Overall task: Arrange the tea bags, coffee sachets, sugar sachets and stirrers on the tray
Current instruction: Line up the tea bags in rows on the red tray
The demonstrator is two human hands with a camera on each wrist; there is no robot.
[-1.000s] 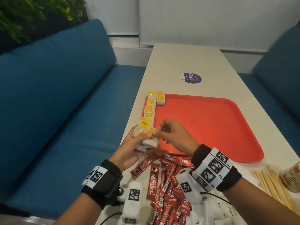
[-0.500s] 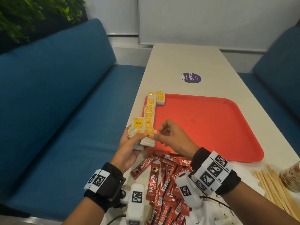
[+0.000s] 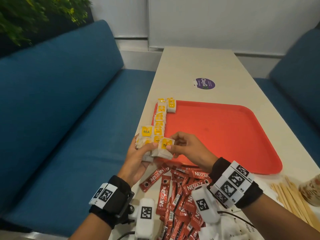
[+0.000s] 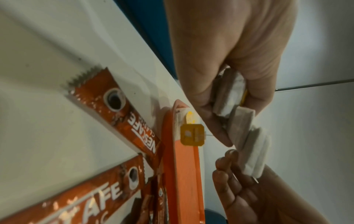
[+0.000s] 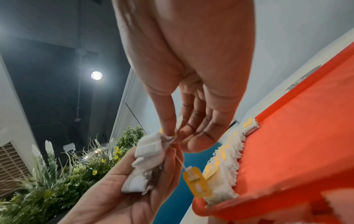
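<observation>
My left hand [image 3: 144, 148] grips a bundle of white tea bags [image 3: 144, 135] with yellow tags, just off the near left corner of the red tray [image 3: 225, 132]. My right hand [image 3: 168, 146] pinches one tea bag [image 3: 163, 149] at the bundle's right side. In the right wrist view the pinched tea bag [image 5: 177, 125] sits between thumb and forefinger, and a yellow tag [image 5: 197, 184] dangles on its string. A row of tea bags [image 3: 160, 118] stands along the tray's left edge. Red coffee sachets [image 3: 178, 196] lie heaped near me. Wooden stirrers [image 3: 294, 200] lie at the right.
White sugar sachets [image 3: 239, 229] lie at the bottom edge under my right wrist. A patterned cup [image 3: 311, 191] stands at the far right beside the stirrers. A purple sticker [image 3: 204, 83] marks the table beyond the tray. Blue sofas flank the table.
The left hand and its bundle shifted slightly left, off the tray's edge. The right hand has drawn one tea bag away from the bundle's right side.
</observation>
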